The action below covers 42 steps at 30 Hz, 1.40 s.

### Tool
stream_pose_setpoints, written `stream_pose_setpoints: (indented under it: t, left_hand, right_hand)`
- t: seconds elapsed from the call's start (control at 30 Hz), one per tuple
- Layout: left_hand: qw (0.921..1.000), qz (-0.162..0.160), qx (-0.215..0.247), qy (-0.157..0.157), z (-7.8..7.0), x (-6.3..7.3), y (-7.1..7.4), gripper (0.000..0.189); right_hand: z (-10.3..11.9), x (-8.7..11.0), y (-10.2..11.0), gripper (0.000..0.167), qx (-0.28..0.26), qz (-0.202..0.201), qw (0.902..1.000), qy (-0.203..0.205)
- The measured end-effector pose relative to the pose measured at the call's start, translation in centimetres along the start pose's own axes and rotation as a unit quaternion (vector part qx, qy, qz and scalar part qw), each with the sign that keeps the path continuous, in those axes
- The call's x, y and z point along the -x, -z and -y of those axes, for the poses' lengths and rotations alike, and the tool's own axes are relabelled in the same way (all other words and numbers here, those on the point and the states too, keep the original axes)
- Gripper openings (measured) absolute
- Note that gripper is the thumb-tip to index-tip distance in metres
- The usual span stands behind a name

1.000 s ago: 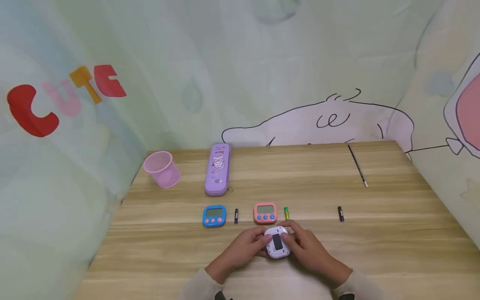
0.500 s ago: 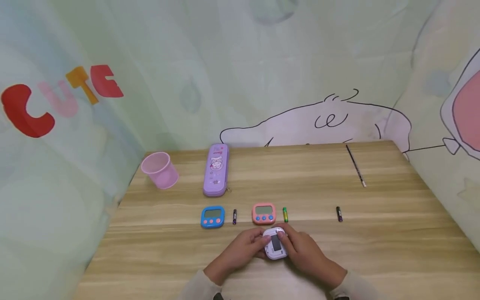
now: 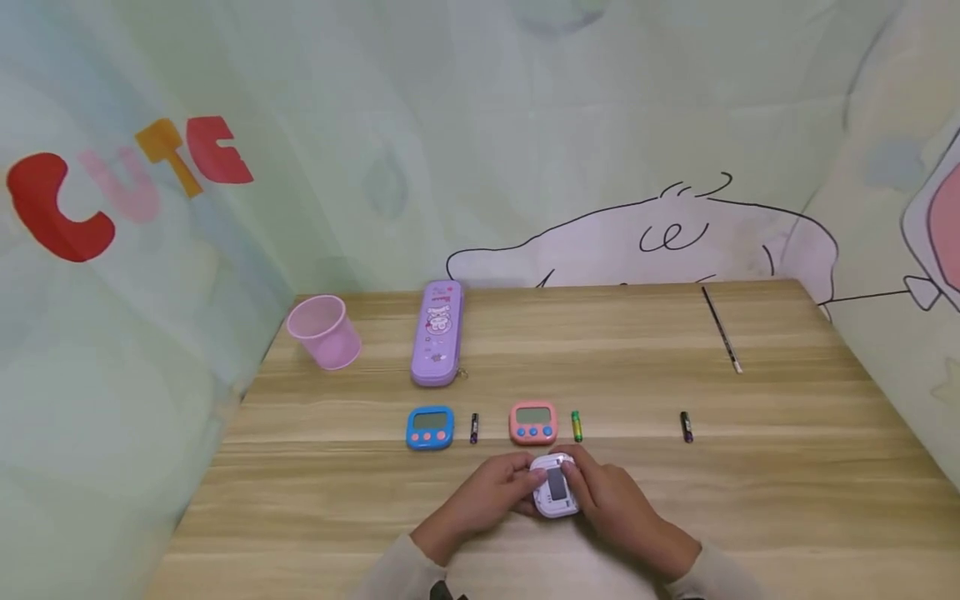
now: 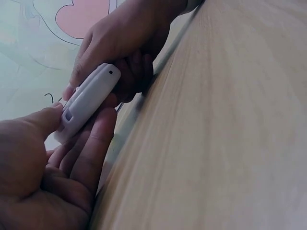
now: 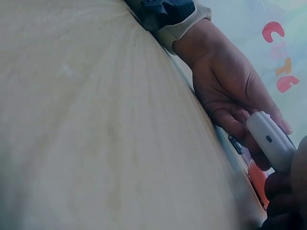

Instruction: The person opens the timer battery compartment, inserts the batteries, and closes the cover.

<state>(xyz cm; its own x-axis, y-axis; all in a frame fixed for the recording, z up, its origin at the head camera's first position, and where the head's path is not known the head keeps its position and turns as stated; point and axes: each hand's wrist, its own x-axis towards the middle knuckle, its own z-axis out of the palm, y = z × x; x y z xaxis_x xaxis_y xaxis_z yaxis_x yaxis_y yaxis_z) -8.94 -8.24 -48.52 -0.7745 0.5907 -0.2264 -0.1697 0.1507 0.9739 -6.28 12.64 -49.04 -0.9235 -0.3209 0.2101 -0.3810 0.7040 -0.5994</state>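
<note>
Above the table's near middle, both hands hold a white timer (image 3: 556, 500) with its back up, a dark rectangle showing on it. My left hand (image 3: 487, 492) grips its left side, thumb on top and fingers beneath, as the left wrist view also shows. On the opposite side my right hand (image 3: 617, 508) pinches it, the thumb near the upper right of the back. Just beyond lie a pink timer (image 3: 533, 423) and a green battery (image 3: 577, 426). A blue timer (image 3: 430, 428) and a dark battery (image 3: 474, 428) are farther left.
Another dark battery (image 3: 686, 427) lies to the right. Farther back are a purple pencil case (image 3: 437, 333), a pink cup (image 3: 327, 333) at the left and a pencil (image 3: 722, 329) at the right. A printed curtain (image 3: 480, 142) hangs behind the wooden table (image 3: 810, 500).
My right thumb has slid slightly upward on the back of the white timer. The left hand keeps its hold. The head view has shifted a little; the things on the table stay put.
</note>
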Motion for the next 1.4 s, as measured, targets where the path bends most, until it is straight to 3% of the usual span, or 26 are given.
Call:
stream_pose_setpoints:
  t: [0.33, 0.57, 0.87, 1.13, 1.3, 1.4]
  left_hand:
    - [0.9996, 0.006, 0.027, -0.012, 0.1, 0.1, 0.0, 0.029]
    - [0.9988, 0.015, 0.039, -0.026, -0.1, -0.2, -0.1, 0.030]
    - [0.9991, 0.010, 0.038, -0.012, -0.2, 0.0, 0.0, 0.031]
    - [0.9988, 0.009, 0.047, -0.001, 0.0, 0.1, 0.0, 0.031]
    - [0.9987, 0.013, 0.050, -0.001, -0.1, 0.1, 0.1, 0.032]
    - [0.9985, 0.018, 0.051, -0.004, 0.0, 0.1, 0.1, 0.032]
  right_hand:
    - [-0.2, 0.1, -0.3, 0.022, -0.024, -0.006, 0.9996, -0.009]
    - [-0.7, 0.2, 0.2, 0.027, -0.087, -0.009, 0.9962, -0.007]
    - [-1.5, 0.3, 0.2, 0.021, -0.175, -0.003, 0.9846, -0.004]
    - [-0.9, 0.1, 0.3, 0.019, -0.171, -0.078, 0.9821, 0.003]
    - [0.2, 0.1, 1.1, 0.015, -0.209, -0.078, 0.9744, -0.027]
    - [-0.3, 0.2, 0.9, 0.012, -0.232, -0.064, 0.9694, -0.046]
